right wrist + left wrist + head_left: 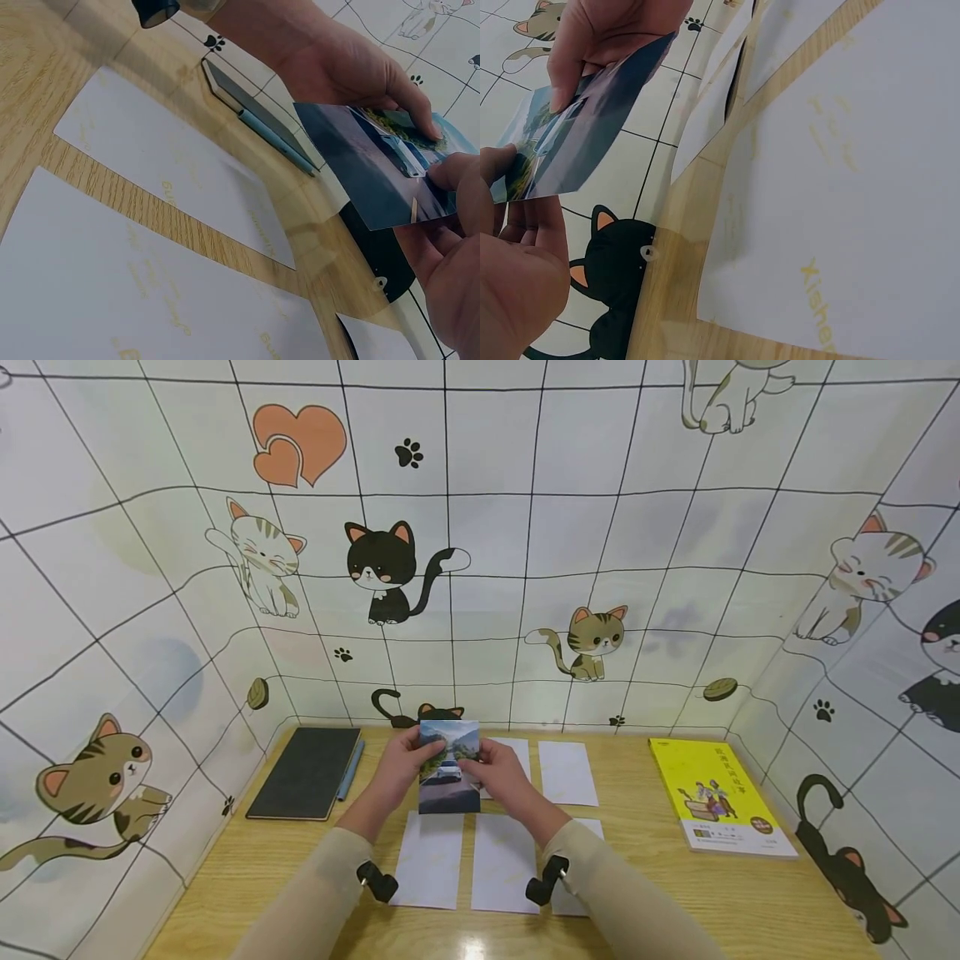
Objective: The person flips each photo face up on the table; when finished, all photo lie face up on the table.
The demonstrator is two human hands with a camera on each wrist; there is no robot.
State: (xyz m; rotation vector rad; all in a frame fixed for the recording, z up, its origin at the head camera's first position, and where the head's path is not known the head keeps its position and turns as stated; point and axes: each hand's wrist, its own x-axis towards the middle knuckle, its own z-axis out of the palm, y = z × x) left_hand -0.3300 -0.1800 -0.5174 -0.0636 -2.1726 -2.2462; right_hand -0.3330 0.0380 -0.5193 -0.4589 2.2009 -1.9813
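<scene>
Both hands hold one photo print (450, 795) upright above the table, its picture turned toward me. It shows a car on a road with greenery and hills. My left hand (396, 767) pinches its left edge, thumb on the front and fingers behind. On the opposite edge, my right hand (512, 777) pinches it the same way. Below lie several white photo sheets, blank side up, including a left sheet (427, 864) and a middle sheet (504, 868). Faint yellow print marks their backs. The right forearm partly covers a further sheet (568, 777) and its neighbours.
A black notebook (303, 774) lies at the left on the wooden table (637, 877), with a blue pen (351, 770) along its right side. To the right lies a yellow book (720, 797). A cat-patterned cloth wall (487, 543) encloses the back and sides.
</scene>
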